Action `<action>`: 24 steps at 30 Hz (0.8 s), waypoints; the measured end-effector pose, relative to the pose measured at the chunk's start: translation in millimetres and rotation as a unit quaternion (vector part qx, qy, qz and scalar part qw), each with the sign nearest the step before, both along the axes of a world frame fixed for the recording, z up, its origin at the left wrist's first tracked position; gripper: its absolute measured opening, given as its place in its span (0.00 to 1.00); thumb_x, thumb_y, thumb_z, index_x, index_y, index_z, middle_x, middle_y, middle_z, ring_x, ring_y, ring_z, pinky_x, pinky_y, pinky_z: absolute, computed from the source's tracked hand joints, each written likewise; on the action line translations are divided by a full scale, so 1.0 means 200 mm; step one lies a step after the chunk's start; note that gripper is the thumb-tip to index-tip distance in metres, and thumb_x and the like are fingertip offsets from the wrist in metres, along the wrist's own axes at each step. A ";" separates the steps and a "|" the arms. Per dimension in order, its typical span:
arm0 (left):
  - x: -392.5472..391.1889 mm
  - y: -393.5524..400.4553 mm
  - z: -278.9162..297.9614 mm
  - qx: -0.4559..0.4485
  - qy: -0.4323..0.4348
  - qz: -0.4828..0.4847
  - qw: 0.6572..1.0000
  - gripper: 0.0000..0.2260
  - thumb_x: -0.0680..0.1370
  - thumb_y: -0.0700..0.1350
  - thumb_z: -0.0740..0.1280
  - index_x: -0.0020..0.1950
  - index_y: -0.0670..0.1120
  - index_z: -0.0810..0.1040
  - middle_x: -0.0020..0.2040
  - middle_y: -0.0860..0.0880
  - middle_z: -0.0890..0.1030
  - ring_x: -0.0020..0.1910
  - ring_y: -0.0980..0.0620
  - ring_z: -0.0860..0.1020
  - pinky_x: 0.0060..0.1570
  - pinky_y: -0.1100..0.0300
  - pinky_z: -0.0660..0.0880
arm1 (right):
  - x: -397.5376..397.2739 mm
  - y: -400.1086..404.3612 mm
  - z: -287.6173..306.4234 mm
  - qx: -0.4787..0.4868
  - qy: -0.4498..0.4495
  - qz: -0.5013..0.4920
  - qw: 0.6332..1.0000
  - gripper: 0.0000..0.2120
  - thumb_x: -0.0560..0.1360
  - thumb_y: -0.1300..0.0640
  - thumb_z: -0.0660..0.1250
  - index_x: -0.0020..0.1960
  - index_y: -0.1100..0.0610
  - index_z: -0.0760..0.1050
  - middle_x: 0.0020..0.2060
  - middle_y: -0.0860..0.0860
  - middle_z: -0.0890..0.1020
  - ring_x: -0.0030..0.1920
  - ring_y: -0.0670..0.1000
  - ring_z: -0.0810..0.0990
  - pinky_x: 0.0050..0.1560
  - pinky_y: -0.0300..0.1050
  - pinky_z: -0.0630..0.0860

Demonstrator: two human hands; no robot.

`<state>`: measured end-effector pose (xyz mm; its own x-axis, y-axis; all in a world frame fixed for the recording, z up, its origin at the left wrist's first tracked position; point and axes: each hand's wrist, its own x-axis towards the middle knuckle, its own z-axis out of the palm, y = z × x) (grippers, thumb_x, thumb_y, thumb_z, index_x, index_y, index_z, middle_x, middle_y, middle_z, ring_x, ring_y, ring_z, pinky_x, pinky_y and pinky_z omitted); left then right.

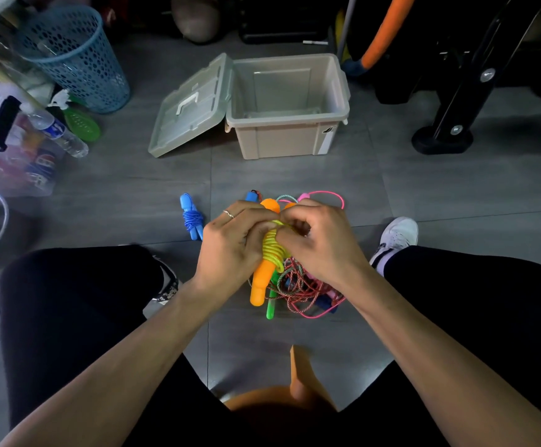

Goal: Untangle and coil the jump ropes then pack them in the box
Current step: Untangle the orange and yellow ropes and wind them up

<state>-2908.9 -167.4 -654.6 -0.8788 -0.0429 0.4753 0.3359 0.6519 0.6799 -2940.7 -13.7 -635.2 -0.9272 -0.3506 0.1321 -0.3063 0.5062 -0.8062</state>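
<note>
My left hand (230,243) grips the orange handles of a jump rope (261,282) whose yellow-green cord is wound around them. My right hand (319,240) pinches that cord at the top of the winding. Beneath both hands lies a tangled pile of ropes (304,291) with red-white, pink and green strands on the floor. A blue jump rope (192,217), coiled around its handles, rests on the floor to the left. The beige box (290,140) stands open and empty farther ahead, its lid (192,104) swung out to the left.
A blue mesh basket (75,56) and a clear bin with a water bottle (58,132) sit at the left. A black equipment stand (443,140) is at the right. My knees and a white shoe (396,237) flank the ropes.
</note>
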 end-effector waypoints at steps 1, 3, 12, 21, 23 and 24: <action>0.00 0.01 0.00 0.013 -0.008 0.011 1.000 0.05 0.74 0.33 0.70 0.45 0.41 0.83 0.44 0.54 0.80 0.43 0.61 0.77 0.47 0.67 0.73 | 0.00 0.00 0.00 -0.009 0.002 -0.007 1.000 0.09 0.68 0.55 0.66 0.37 0.60 0.80 0.31 0.53 0.75 0.33 0.52 0.72 0.34 0.53 0.70; -0.01 0.01 0.00 0.039 -0.029 0.029 0.998 0.02 0.74 0.37 0.71 0.44 0.43 0.81 0.43 0.52 0.81 0.41 0.56 0.79 0.44 0.59 0.77 | 0.00 0.00 -0.01 -0.019 0.005 -0.017 1.000 0.10 0.69 0.56 0.65 0.37 0.61 0.81 0.32 0.54 0.77 0.33 0.51 0.73 0.34 0.51 0.70; -0.03 0.00 0.05 0.051 -0.062 -0.025 0.996 0.03 0.73 0.39 0.73 0.46 0.42 0.82 0.43 0.50 0.80 0.40 0.55 0.79 0.43 0.51 0.79 | 0.00 0.03 -0.05 -0.098 -0.082 -0.070 0.989 0.06 0.72 0.58 0.65 0.43 0.56 0.81 0.32 0.49 0.81 0.32 0.50 0.78 0.32 0.48 0.73; -0.04 0.02 0.04 0.009 -0.038 -0.036 0.999 0.05 0.72 0.37 0.74 0.47 0.40 0.85 0.46 0.48 0.83 0.43 0.57 0.80 0.48 0.61 0.78 | -0.02 0.03 -0.06 -0.161 -0.116 -0.101 0.975 0.15 0.74 0.67 0.65 0.58 0.55 0.77 0.40 0.49 0.84 0.39 0.52 0.81 0.40 0.46 0.77; -0.04 0.03 0.04 -0.016 -0.039 -0.050 0.998 0.05 0.73 0.37 0.74 0.48 0.40 0.85 0.46 0.47 0.84 0.44 0.56 0.80 0.48 0.59 0.78 | -0.02 0.03 -0.07 -0.167 -0.117 -0.103 0.974 0.15 0.74 0.68 0.65 0.56 0.53 0.77 0.38 0.46 0.84 0.38 0.50 0.81 0.38 0.43 0.77; -0.04 0.03 0.04 -0.030 -0.045 -0.055 0.997 0.05 0.73 0.38 0.73 0.48 0.40 0.85 0.46 0.47 0.84 0.44 0.54 0.80 0.47 0.56 0.78 | -0.02 0.03 -0.07 -0.164 -0.116 -0.104 0.974 0.15 0.73 0.67 0.65 0.55 0.52 0.78 0.38 0.45 0.84 0.37 0.48 0.81 0.36 0.40 0.75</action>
<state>-2917.5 -162.4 -646.3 -0.9161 0.0825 0.3924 0.3466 0.6550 0.6715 -2944.1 -6.9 -649.9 -0.9920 -0.1250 -0.0152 -0.0155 0.2409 -0.9704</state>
